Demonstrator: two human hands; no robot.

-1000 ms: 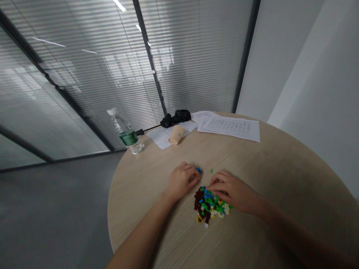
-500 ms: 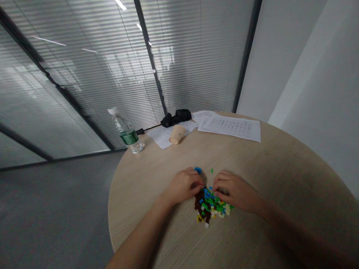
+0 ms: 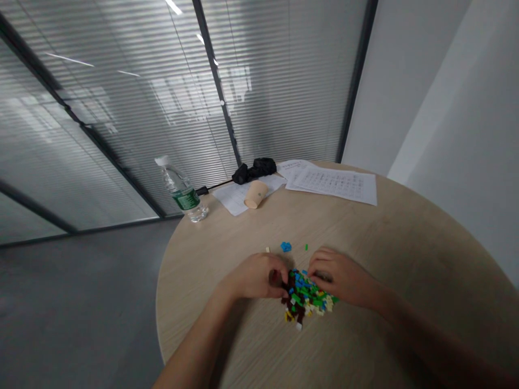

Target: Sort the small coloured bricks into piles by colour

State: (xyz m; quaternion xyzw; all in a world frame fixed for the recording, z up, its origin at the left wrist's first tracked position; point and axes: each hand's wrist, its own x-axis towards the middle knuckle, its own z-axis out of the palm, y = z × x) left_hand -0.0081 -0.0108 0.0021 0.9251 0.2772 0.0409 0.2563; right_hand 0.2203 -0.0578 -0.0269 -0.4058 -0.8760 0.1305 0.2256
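Printed sheet (image 3: 334,185), bottle label (image 3: 186,200), neither readable

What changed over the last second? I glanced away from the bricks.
The left hand moved down, away from the blue bricks, to the edge of the pile of small plastic bricks. The right hand shifted slightly right along the pile. Whether either took hold of a brick cannot be told. The water bottle, paper cup and printed sheets stayed put.

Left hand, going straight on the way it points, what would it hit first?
The pile of small plastic bricks, at its dark brown edge; the fingers of the left hand may touch it, depth is unclear.
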